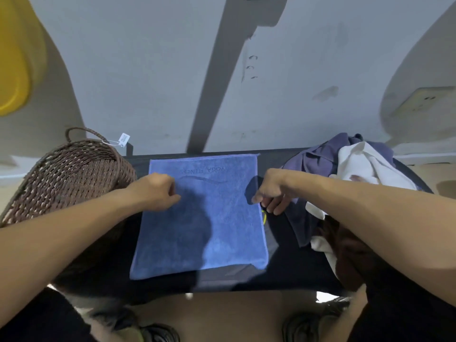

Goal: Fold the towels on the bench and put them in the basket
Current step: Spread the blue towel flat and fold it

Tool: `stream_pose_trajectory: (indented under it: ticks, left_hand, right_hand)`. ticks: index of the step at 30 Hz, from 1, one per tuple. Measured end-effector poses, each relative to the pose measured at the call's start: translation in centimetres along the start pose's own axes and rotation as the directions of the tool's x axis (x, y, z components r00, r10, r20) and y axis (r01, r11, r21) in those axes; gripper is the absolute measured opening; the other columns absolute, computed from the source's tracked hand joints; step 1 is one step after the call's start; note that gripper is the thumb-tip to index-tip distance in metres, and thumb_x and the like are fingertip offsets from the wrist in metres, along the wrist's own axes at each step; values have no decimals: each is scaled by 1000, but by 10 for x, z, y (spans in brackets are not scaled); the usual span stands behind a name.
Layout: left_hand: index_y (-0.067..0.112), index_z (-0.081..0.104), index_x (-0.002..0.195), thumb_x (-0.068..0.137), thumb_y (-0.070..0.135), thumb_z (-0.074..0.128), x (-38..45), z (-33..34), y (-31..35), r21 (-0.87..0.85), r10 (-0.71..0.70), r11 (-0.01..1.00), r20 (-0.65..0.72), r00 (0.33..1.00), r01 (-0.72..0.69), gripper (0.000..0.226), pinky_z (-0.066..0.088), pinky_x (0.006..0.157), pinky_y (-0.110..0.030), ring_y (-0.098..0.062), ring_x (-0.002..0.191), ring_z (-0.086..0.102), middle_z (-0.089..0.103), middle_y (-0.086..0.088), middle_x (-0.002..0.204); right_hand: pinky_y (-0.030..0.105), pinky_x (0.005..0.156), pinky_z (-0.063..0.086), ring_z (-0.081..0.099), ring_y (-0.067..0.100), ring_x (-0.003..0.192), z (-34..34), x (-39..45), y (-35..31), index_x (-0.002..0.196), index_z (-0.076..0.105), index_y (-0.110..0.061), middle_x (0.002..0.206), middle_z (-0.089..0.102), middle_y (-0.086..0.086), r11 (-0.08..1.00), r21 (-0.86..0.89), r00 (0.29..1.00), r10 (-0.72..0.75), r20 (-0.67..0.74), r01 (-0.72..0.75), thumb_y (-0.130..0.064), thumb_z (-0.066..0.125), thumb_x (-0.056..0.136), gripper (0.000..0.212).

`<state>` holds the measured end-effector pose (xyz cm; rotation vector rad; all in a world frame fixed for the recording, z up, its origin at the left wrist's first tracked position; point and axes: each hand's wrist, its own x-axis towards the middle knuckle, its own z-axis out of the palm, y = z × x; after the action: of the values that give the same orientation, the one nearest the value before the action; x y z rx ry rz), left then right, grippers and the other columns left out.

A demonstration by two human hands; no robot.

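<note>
At frame left, one wicker basket showed no contents. Both hands, left and right, pinched one blue towel.

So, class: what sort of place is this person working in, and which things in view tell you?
Probably a plain indoor laundry or utility corner, though that is uncertain. A blue towel lies flat on a dark bench, with a woven basket on one side and a pile of unfolded cloths on the other, against a bare wall.
</note>
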<state>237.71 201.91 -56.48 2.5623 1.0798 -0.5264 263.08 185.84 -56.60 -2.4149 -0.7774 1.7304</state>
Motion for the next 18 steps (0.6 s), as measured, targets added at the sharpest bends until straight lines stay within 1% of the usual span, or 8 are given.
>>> stream_pose_trajectory:
  ticks: [3, 5, 6, 8, 10, 13, 15, 18]
  left_hand:
    - [13, 67, 80, 85, 37, 61, -42, 13, -1, 36, -134, 991, 84, 987, 131, 26, 49, 58, -23, -16, 58, 60, 73, -5, 77]
    - [11, 59, 80, 86, 39, 61, -72, 27, -7, 21, -280, 959, 215, 936, 282, 28, 54, 46, -25, -17, 42, 61, 69, -7, 63]
    - [13, 53, 83, 86, 42, 63, -88, 35, -10, 25, -365, 927, 286, 886, 374, 30, 55, 44, -27, -19, 43, 64, 67, -8, 63]
    - [14, 49, 92, 83, 49, 69, -117, 52, -14, 53, -498, 856, 350, 793, 513, 42, 53, 43, -26, -20, 53, 67, 66, -9, 74]
    - [14, 49, 93, 77, 47, 77, -136, 69, -17, -21, -532, 825, 305, 790, 564, 46, 47, 43, -25, -18, 61, 66, 65, -6, 83]
    - [15, 57, 83, 78, 32, 81, -149, 87, -17, -246, -512, 814, 120, 850, 526, 29, 41, 51, -26, -15, 65, 63, 65, -1, 77]
    - [15, 62, 75, 79, 26, 80, -152, 93, -19, -338, -471, 824, 36, 881, 454, 21, 39, 56, -28, -13, 64, 60, 65, 1, 71]
    - [17, 64, 69, 80, 22, 80, -150, 91, -24, -407, -421, 835, -40, 906, 370, 19, 40, 60, -29, -12, 65, 60, 66, 2, 68]
  right_hand:
    - [31, 72, 60, 68, 22, 78, 24, -19, 17, 107, 63, 4, 97, 68, 11, 974, -216, 988, 96, 123, -67, -34, 74, 87, 44]
    - [30, 74, 59, 68, 22, 75, 44, -28, 34, 98, 62, 2, 92, 69, 10, 948, -309, 978, 130, 166, -74, -37, 79, 82, 45]
    - [31, 73, 60, 67, 23, 71, 54, -31, 44, 94, 63, 1, 88, 70, 12, 948, -313, 983, 103, 155, -50, -35, 83, 78, 44]
    - [31, 65, 57, 60, 22, 56, 70, -36, 61, 80, 62, -3, 72, 67, 11, 955, -291, 998, -46, 47, 58, -31, 89, 71, 39]
    - [26, 61, 49, 52, 19, 51, 83, -39, 75, 71, 60, -10, 64, 62, 4, 933, -320, 975, -202, -90, 164, -34, 91, 64, 40]
    - [22, 60, 45, 57, 11, 65, 97, -44, 92, 82, 67, -13, 75, 63, -8, 916, -288, 921, -341, -189, 280, -35, 93, 60, 41]
    - [10, 51, 39, 55, 0, 61, 104, -45, 100, 77, 69, -17, 70, 62, -15, 902, -271, 888, -399, -227, 336, -30, 90, 65, 28]
    - [6, 48, 36, 55, -2, 58, 112, -46, 101, 66, 64, -22, 64, 62, -16, 901, -261, 851, -418, -317, 346, -27, 81, 75, 20]
